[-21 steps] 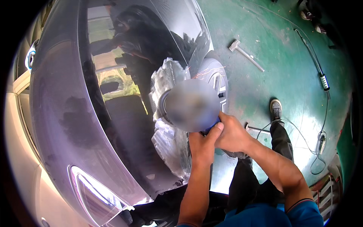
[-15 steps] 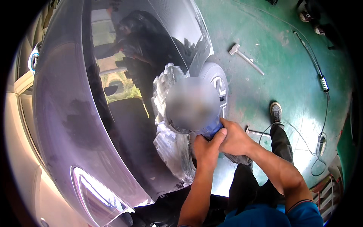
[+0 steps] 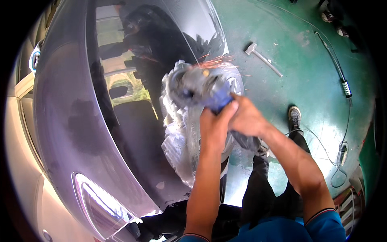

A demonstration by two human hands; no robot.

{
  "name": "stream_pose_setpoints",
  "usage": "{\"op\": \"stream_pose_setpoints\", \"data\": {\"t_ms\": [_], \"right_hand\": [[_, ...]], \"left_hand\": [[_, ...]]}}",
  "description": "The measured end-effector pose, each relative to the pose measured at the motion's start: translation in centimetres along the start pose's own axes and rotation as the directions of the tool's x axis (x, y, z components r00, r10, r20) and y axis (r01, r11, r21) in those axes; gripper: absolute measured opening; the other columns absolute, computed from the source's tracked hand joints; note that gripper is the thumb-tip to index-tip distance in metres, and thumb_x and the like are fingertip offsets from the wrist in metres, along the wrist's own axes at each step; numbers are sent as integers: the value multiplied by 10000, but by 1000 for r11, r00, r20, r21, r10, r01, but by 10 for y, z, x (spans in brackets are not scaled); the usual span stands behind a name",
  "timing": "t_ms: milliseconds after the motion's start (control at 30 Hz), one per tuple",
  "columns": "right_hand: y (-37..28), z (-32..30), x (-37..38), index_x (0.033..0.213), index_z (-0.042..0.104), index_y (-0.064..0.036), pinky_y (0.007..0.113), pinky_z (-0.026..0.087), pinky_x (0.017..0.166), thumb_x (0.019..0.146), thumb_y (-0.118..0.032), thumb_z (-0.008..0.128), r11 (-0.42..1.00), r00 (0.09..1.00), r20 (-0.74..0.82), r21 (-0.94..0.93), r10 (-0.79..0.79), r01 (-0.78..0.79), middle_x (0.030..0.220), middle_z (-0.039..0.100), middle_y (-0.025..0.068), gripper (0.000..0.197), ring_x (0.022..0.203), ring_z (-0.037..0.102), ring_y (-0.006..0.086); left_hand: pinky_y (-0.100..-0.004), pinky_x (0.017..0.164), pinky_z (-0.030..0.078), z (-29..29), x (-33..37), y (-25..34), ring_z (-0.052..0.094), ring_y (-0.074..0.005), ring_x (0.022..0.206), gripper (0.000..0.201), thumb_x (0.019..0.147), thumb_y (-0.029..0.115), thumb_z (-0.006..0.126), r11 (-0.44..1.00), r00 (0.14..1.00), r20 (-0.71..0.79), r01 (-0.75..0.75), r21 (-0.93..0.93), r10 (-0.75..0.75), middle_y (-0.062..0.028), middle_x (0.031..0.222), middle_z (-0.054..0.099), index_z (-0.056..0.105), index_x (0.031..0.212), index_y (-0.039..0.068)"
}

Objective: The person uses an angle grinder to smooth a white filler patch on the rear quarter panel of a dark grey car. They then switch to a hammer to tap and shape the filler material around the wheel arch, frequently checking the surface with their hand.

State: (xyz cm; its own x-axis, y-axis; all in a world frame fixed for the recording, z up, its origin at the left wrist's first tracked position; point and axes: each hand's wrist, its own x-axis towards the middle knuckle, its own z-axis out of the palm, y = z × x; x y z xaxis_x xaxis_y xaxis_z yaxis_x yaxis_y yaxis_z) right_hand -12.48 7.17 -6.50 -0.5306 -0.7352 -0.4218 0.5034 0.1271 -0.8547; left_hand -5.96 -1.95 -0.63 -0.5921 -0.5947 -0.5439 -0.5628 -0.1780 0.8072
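Sparks (image 3: 215, 61) now fly from the angle grinder (image 3: 197, 86), which showed none a moment ago, and both my hands have come up higher against the car. My left hand (image 3: 213, 127) is wrapped tight round the grinder's blue body, and my right hand (image 3: 248, 119) clamps it from the other side, touching the left. The grinder sits on the bare, sanded patch (image 3: 179, 137) of the grey car panel (image 3: 68, 121). A hammer (image 3: 262, 58) lies well apart on the green floor (image 3: 314, 80).
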Motion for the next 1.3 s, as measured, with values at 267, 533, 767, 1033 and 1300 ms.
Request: {"op": "stream_pose_setpoints", "data": {"t_ms": [267, 533, 767, 1033, 1300], "right_hand": [[7, 10, -49, 1128, 573, 77, 514, 536, 777, 716, -126, 683, 962, 985, 157, -250, -70, 108, 866, 656, 343, 472, 864, 663, 505], [13, 11, -68, 1119, 565, 79, 508, 547, 742, 743, -113, 639, 920, 970, 243, -378, -7, 101, 855, 659, 331, 428, 842, 677, 493], [5, 8, -37, 1069, 581, 83, 472, 545, 728, 727, -105, 677, 970, 997, 65, -242, 38, -21, 871, 666, 319, 402, 876, 697, 458], [11, 28, -70, 1070, 574, 60, 555, 528, 752, 723, -167, 683, 952, 996, 89, -300, -28, 54, 814, 652, 328, 429, 822, 655, 513], [26, 39, -94, 1125, 586, 72, 508, 550, 803, 719, -151, 695, 945, 986, 159, -312, -48, 96, 885, 663, 343, 476, 872, 664, 511]], "left_hand": [[-352, 924, 496, -3, -62, -24, 645, -200, 1027, 513, 842, 266, 787, 991, 972, -197, -121, 53, 129, -131, 1129, 688, 629, 1212, -52], [-338, 917, 498, 3, -88, -39, 641, -169, 1012, 466, 843, 218, 788, 991, 953, -277, -130, -15, 121, -89, 1097, 686, 636, 1197, -46], [-335, 777, 503, -8, -47, -21, 642, -164, 882, 417, 879, 307, 753, 995, 994, -108, 14, 98, -3, -84, 976, 701, 673, 1074, -53], [-337, 890, 494, -23, -85, -38, 623, -160, 995, 450, 838, 200, 787, 992, 990, -98, 94, -80, -102, -98, 1104, 682, 638, 1177, -54], [-348, 964, 461, -29, -108, -56, 599, -197, 1085, 542, 839, 233, 782, 996, 991, -112, -76, -46, 70, -132, 1175, 639, 590, 1257, -54]]}}
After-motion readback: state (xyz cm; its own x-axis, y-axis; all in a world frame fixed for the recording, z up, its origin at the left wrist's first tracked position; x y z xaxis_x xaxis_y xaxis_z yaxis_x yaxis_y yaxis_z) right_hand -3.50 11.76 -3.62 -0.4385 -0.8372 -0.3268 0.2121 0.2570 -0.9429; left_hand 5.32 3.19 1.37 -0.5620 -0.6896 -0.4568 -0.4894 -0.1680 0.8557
